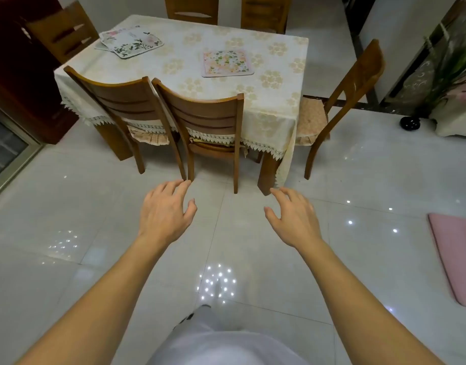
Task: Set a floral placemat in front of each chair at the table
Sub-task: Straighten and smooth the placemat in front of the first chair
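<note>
Table (226,38) noted ahead, rectangular, long axis running left to right across the view, draped in a cream cloth with a pale flower print and a lace hem. No containers seen on it.

Six wooden chairs observed. Two at the near long edge: left near chair (121,101) and right near chair (208,117), both pushed in, backs toward the camera. Right end chair (353,83) drawn slightly away from the right edge, cushion exposed. Left end chair (64,32) at the far left corner, angled. Two far chairs (192,9) at the far long edge, only the backs visible.

Stack of placemats (130,42) found at the far left corner of the table, near the left end chair. Top mat white with green leaves and pink blooms, turned askew, corners pointing roughly toward the table edges; the mats beneath fanned out unevenly. Exact count not determinable.

Single pink placemat (228,63) laid flat toward the right half of the table, roughly mid-depth, nearly square, edges close to parallel with the table edges. No clear long axis.

Left hand (166,212) and right hand (292,217) extended over the tiled floor, short of the near chairs, palms down, fingers loosely spread, holding nothing, well apart from every placemat.
</note>
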Tool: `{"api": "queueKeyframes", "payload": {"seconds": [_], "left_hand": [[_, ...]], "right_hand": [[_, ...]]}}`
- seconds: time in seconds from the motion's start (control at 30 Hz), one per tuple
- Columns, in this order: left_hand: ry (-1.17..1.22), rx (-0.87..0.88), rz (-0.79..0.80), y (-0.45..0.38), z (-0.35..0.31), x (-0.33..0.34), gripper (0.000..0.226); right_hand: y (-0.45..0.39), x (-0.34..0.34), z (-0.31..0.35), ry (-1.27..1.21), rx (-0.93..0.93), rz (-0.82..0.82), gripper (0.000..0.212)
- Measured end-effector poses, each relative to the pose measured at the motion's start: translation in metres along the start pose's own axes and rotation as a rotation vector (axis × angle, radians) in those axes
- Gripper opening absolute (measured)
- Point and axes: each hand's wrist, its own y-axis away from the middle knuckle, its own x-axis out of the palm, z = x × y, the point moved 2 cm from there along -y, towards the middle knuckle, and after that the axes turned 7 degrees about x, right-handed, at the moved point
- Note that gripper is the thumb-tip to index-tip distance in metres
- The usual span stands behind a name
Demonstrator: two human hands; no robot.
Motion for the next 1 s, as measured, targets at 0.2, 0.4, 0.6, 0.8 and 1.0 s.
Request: {"api": "queueKeyframes", "payload": {"seconds": [0.2,0.4,0.6,0.8,1.0], "left_hand": [[0.012,0.008,0.013,-0.028,-0.001,0.009,0.048],[-0.001,0.041,0.008,-0.083,0.012,0.025,0.047],[0.018,0.038,0.012,-0.164,0.048,0.024,0.045],[0.064,0.04,-0.009,-0.255,0.097,0.017,0.046],[0.101,0.06,-0.023,-0.342,0.126,0.017,0.045]], "right_hand": [[-0.032,0.0,-0.003,-0.009,-0.006,-0.004,0.053],[-0.081,0.008,0.003,-0.013,0.003,0.008,0.052],[-0.161,0.006,0.031,-0.021,0.019,-0.005,0.053],[-0.257,-0.001,0.076,-0.008,0.016,-0.025,0.053],[-0.335,-0.001,0.103,-0.006,0.043,-0.006,0.051]]}}
